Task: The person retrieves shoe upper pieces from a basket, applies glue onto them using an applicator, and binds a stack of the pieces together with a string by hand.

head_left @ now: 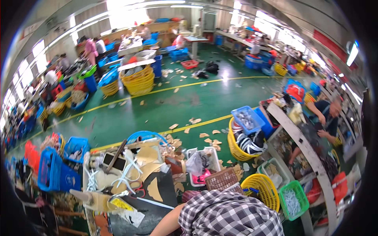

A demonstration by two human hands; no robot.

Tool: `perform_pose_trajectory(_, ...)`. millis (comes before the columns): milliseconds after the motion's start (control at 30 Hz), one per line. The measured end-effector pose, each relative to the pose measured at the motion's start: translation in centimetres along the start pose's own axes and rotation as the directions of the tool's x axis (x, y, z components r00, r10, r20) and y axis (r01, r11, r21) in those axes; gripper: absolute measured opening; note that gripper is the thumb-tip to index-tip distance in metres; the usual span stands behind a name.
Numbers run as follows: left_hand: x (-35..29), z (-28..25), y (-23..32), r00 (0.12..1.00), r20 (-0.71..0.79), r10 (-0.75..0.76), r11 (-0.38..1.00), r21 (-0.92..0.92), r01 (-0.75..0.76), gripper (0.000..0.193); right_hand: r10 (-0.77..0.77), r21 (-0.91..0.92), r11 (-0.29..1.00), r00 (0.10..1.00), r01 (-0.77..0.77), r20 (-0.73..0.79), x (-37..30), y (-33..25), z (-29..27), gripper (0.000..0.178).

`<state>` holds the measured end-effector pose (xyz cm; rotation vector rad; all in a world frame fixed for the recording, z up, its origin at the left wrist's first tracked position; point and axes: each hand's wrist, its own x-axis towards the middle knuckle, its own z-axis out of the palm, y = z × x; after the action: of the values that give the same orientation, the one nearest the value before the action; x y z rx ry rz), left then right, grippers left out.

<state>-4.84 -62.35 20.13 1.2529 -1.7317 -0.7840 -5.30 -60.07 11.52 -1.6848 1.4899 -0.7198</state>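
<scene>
Neither of my hands shows. A bare forearm (168, 222) of mine comes out of a black-and-white checked sleeve (232, 212) and runs off the lower edge. I cannot tell which arm it is. Beside it is a worktable with a dark top (136, 208). On the table lie scissors with red handles (139, 191), tan cut pieces (154, 190), pale blue straps (126, 173) and a dark-screened phone (114, 160). A cream bottle with a pointed nozzle (92, 199) lies near the left side, next to a yellow-and-white packet (123, 204).
A white basket (215, 159), a yellow basket (267, 188) and a green basket of pale strips (293, 200) stand near me. Scraps (214, 142) litter the green floor (169, 110). At the right, a co-worker (328, 114) sits behind a long curved-looking table edge (303, 145).
</scene>
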Motion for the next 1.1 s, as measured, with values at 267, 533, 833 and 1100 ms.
perform_pose_trajectory(267,1.9,4.9,2.2,0.903,0.429,-0.015,0.89,-0.406,0.207,0.026,0.235,0.492,0.858,0.965,-0.149,-0.117,3.0,3.4,-2.7,0.041)
perform_pose_trajectory(533,1.7,0.5,-3.7,0.809,0.54,-0.232,0.651,-0.532,0.541,0.037,0.2,0.857,0.409,0.947,-0.313,0.25,0.7,0.7,-1.2,0.032)
perform_pose_trajectory(833,-9.6,-7.1,-9.8,0.895,-0.122,-0.429,0.85,-0.389,0.355,0.045,0.023,0.906,0.112,0.913,-0.407,0.407,-1.4,1.1,-9.3,0.061)
perform_pose_trajectory(1100,-8.9,-6.6,-9.6,0.885,-0.208,-0.417,0.901,-0.222,0.372,0.041,-0.052,0.891,-0.015,0.89,-0.454,0.453,-0.5,3.2,-9.3,0.057)
